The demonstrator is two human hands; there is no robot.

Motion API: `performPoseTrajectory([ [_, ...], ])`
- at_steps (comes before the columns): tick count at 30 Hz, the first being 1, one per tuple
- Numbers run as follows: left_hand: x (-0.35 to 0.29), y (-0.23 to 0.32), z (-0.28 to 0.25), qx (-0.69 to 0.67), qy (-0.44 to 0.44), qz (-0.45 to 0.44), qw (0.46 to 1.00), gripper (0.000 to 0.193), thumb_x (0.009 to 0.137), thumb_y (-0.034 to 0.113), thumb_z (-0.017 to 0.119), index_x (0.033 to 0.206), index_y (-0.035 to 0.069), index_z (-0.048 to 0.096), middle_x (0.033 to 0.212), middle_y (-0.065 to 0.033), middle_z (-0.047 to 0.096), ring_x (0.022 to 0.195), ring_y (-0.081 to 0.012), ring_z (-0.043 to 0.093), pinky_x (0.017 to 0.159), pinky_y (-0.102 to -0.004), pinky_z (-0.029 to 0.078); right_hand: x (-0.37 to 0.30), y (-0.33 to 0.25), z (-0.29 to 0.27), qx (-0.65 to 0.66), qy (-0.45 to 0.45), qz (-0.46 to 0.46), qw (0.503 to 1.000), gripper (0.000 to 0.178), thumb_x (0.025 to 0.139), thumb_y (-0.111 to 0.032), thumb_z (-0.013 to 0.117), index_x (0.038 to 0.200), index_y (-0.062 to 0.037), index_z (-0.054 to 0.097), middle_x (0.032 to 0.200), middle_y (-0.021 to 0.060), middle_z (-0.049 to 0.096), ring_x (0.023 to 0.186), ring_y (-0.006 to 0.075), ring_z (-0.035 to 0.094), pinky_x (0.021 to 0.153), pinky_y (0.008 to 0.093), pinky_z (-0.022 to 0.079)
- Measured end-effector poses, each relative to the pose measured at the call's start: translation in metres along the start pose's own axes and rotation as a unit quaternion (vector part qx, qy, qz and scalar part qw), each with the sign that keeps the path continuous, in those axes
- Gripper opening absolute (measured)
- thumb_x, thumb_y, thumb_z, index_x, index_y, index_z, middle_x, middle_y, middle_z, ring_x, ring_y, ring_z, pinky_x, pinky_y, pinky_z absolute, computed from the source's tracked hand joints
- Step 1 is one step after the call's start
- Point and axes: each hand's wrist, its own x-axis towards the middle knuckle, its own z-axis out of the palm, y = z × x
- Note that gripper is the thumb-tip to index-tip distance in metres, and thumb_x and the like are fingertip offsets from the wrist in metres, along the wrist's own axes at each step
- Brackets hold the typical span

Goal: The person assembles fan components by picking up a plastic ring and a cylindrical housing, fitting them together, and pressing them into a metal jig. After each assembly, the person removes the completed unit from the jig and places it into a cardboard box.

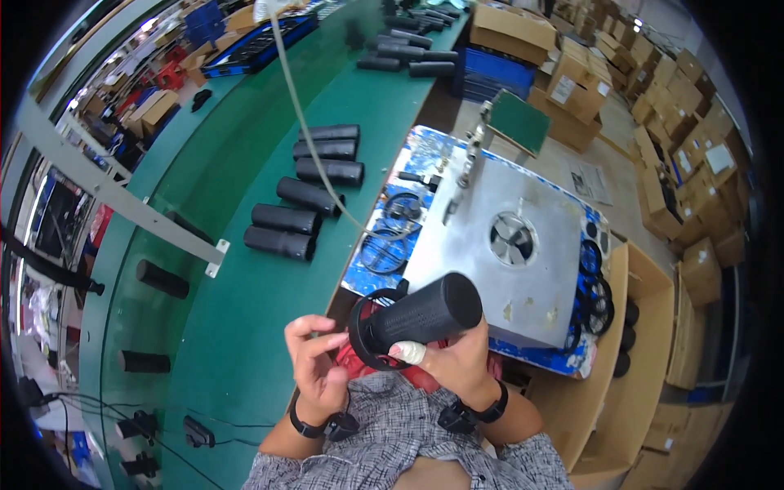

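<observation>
My right hand (457, 363) is wrapped round a black textured cylinder (420, 312), its thumb, covered with white tape, lying along the near side. The cylinder tilts up to the right, and a wide black ring (357, 331) surrounds its left end. Beside that ring is my left hand (317, 363), fingers apart and slightly bent; its fingertips are close to the rim, and I cannot tell whether they touch it. Both wrists wear black straps. Just beyond the hands stands a metal box (457, 282) with a round fan opening (513, 238) in its top.
Several black cylinders (306, 219) lie along the green bench (245, 327) at left, with more at its far end. Black rings (384, 249) rest on the blue-and-white board left of the metal box. An open cardboard box (645, 327) stands at right. A pale hose (298, 114) hangs over the bench.
</observation>
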Motion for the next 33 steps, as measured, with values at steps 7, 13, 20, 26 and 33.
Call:
performPoseTrajectory([
  [7, 0.08, 0.042, -0.035, 0.188, -0.158, 0.06, 0.968, 0.061, 0.081, 0.031, 0.09, 0.129, 0.002, 0.065, 0.13, -0.0175, 0.064, 0.112, -0.0314, 0.065, 0.095, -0.0428, 0.051, 0.014, -0.009, 0.039, -0.328, -0.095, -0.233, 0.911, 0.066, 0.075, -0.018, 0.094, 0.129, 0.0003, 0.061, 0.12, 0.0151, 0.072, 0.111, 0.0358, 0.071, 0.098, 0.0441, 0.055],
  [13, 0.195, -0.061, -0.116, 0.359, 0.042, -0.026, 0.932, 0.053, 0.091, 0.021, 0.079, 0.136, 0.002, 0.059, 0.124, -0.0225, 0.064, 0.112, -0.0416, 0.066, 0.098, -0.0459, 0.054, -0.005, -0.029, -0.008, -0.297, -0.058, -0.223, 0.927, 0.054, 0.077, -0.018, 0.093, 0.123, -0.0028, 0.069, 0.114, 0.0154, 0.074, 0.11, 0.0345, 0.071, 0.095, 0.0429, 0.058],
  [20, 0.27, -0.296, -0.198, 0.547, -0.032, -0.145, 0.824, 0.049, 0.094, 0.022, 0.073, 0.134, -0.002, 0.059, 0.125, -0.027, 0.067, 0.12, -0.0477, 0.059, 0.104, -0.0537, 0.048, -0.072, -0.042, -0.088, -0.346, -0.027, -0.048, 0.937, 0.024, 0.086, -0.011, 0.084, 0.106, -0.0027, 0.075, 0.103, 0.0115, 0.076, 0.089, 0.026, 0.073, 0.082, 0.0372, 0.058],
  [26, 0.267, -0.41, -0.278, 0.608, -0.043, -0.148, 0.779, 0.051, 0.1, 0.021, 0.069, 0.143, 0.002, 0.049, 0.127, -0.0322, 0.062, 0.117, -0.0535, 0.058, 0.097, -0.0564, 0.05, -0.135, -0.035, -0.193, -0.393, 0.294, 0.025, 0.871, 0.012, 0.09, -0.006, 0.076, 0.102, -0.0047, 0.076, 0.093, 0.0065, 0.073, 0.075, 0.0147, 0.067, 0.068, 0.0284, 0.052],
  [33, 0.267, -0.333, -0.18, 0.567, 0.053, 0.031, 0.822, 0.063, 0.105, 0.023, 0.065, 0.162, 0.011, 0.038, 0.149, -0.0252, 0.047, 0.13, -0.0425, 0.053, 0.104, -0.0493, 0.049, -0.14, -0.005, -0.368, -0.652, 0.414, -0.01, 0.636, 0.017, 0.087, -0.004, 0.067, 0.102, -0.0062, 0.076, 0.097, 0.0158, 0.069, 0.09, 0.0358, 0.07, 0.078, 0.043, 0.055],
])
